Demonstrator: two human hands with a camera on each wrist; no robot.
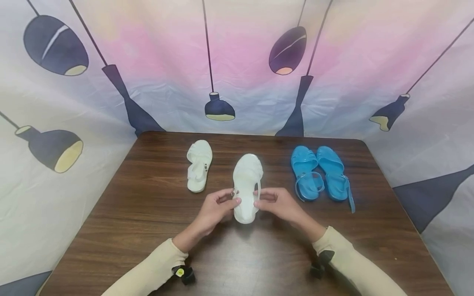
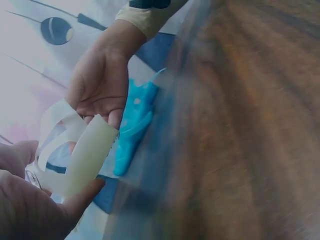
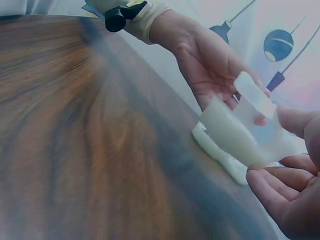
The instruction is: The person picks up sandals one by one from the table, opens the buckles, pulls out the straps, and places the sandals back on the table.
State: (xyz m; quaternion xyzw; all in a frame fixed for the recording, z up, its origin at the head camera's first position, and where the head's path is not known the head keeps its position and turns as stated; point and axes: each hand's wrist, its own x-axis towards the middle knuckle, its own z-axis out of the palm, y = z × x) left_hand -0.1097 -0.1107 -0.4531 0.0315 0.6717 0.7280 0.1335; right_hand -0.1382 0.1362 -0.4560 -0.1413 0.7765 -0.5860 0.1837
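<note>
Over the middle of the table, both hands hold a white sandal [image 1: 247,185] by its two sides near the heel. My left hand [image 1: 216,207] pinches its left edge by a small buckle, thumb on the near face. On the opposite edge my right hand [image 1: 281,202] grips it between thumb and fingers, close to a thin strap. In the left wrist view the sandal [image 2: 90,155] appears heel-end on, with straps looping behind the sole. The right wrist view also shows this sandal [image 3: 232,130] between the two hands.
Another white sandal [image 1: 200,166] lies at the back left of the brown wooden table [image 1: 148,205]. Two blue sandals, one [image 1: 307,174] beside the other [image 1: 335,174], lie at the back right, straps loose. A cloth [image 1: 240,53] printed with lamps hangs behind the table.
</note>
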